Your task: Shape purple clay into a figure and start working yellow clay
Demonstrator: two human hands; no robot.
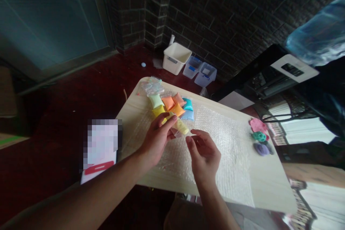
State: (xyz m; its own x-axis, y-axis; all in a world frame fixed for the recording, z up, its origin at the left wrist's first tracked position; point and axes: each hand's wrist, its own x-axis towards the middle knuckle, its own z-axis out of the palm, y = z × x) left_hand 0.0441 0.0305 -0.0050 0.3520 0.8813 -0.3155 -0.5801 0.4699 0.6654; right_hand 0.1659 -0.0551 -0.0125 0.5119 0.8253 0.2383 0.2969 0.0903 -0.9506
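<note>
My left hand (157, 138) is closed around a pale yellow lump of modelling clay (182, 127), with clear plastic wrapping hanging below it. My right hand (205, 152) is just right of the lump, its thumb and fingers apart and nothing visible between them. Behind the hands lie several small packets of coloured clay: a pale green packet (155, 101), an orange packet (168, 103), a teal packet (188, 104), a light blue packet (188, 115) and a yellow packet (158, 110), partly hidden by my left hand. Bubble wrap (231, 151) spreads under both hands.
Crumpled clear bags (152, 86) lie at the table's far left corner. Pink (258, 125), green (259, 136) and purple (261, 149) shaped pieces sit near the right edge. A white basket (176, 57) and two clear bins (205, 74) stand on the floor by the brick wall.
</note>
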